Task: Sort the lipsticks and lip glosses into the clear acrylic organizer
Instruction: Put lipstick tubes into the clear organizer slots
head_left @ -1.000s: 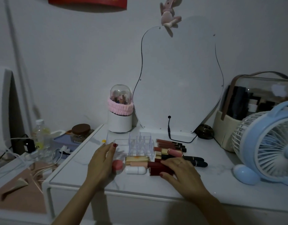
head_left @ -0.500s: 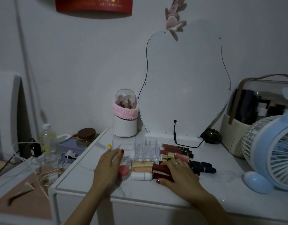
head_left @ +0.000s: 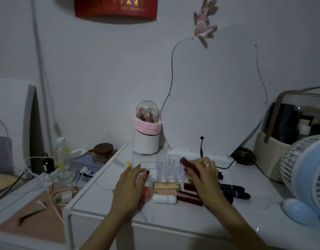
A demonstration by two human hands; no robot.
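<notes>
Right hand (head_left: 203, 175) grips dark red lipstick (head_left: 189, 167) over acrylic organizer (head_left: 166, 168); left hand (head_left: 132, 184) flat, empty, steadying organizer's left side. Risk: tilted tube catches divider, misses slot.

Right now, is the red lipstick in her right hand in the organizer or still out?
Out. The right hand holds the red lipstick tilted above the clear organizer, not seated in any slot.

A dark red lipstick (head_left: 189, 167) is tilting above the clear acrylic organizer (head_left: 167, 170), whose cells are standing empty. In front, gold (head_left: 167, 186), peach (head_left: 163, 192), white (head_left: 164, 199), red (head_left: 189, 196) and black tubes (head_left: 234, 191) are lying flat.
</notes>
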